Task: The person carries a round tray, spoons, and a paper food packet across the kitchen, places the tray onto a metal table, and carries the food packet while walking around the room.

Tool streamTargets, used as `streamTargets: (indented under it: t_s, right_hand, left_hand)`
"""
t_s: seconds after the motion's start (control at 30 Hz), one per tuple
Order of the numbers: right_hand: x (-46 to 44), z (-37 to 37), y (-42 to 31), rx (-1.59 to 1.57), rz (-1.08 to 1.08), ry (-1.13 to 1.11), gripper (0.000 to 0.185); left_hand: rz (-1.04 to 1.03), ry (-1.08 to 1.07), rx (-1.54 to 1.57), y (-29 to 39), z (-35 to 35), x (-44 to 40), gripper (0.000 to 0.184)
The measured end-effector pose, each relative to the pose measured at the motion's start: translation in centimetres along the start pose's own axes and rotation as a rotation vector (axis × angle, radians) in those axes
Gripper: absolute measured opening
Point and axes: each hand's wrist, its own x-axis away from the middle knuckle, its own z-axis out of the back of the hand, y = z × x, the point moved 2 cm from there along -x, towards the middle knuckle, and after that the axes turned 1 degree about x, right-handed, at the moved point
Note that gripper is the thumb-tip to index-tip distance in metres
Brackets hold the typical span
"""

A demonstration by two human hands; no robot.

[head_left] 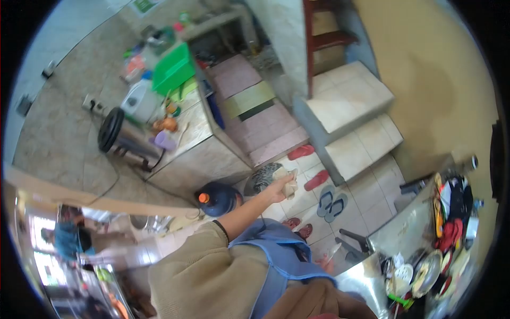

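My left hand (278,190) is stretched out ahead of me with its fingers closed around a pale beige, crumpled piece (289,183); cloth or peelings, I cannot tell which. Just beyond it on the floor is a black-and-white patterned bag or bin (264,178). My right hand (322,262) is low, close to my blue apron (276,244), and grips a thin whitish object with a pointed, blade-like end (334,249). Blur hides its exact kind, and the handle part is covered by my fingers.
A blue water jug (220,199) stands by the tiled counter (202,159), which bears a steel urn (127,141) and a green basin (175,69). Slippers (332,204) lie near the steps (361,151). Pans crowd a metal table (404,228). Another person (69,239) is at far left.
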Motion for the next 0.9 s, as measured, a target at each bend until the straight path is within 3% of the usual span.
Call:
streamTargets:
  t_s: [0.07,0.33,0.43,0.63,0.7,0.77,0.9]
  right_hand:
    - [-3.4,0.6,-0.5,-0.023,-0.013,-0.083,0.027]
    - [-16.8,-1.9,-5.3,0.178,0.078,-0.38,0.024]
    - [-18.5,-4.9,-9.2,0.285,0.15,-0.472,0.024]
    - [-23.6,-13.8,-15.4,0.449,0.328,-0.565,0.025]
    - [-23.6,-17.2,-18.1,0.459,0.293,-0.615,0.025]
    - [-24.6,-20.3,-19.1,0.367,0.296,-0.675,0.025]
    - [-25.5,-25.1,-20.0,0.583,0.373,-0.718,0.027]
  left_hand:
    - [-0.094,-0.064,0.072,0.6,0.4,0.4,0.019]
    - [-0.219,0.268,0.324,0.0,4.9,5.9,0.017]
    - [-0.394,0.323,0.401,0.5,8.2,6.4,0.018]
    - [-0.619,0.435,0.541,8.4,12.0,7.6,0.022]
    - [-0.644,0.513,0.597,11.6,12.6,7.7,0.024]
    - [-0.688,0.484,0.579,15.0,13.4,7.7,0.025]
    - [-0.728,0.471,0.646,18.2,15.3,7.4,0.024]
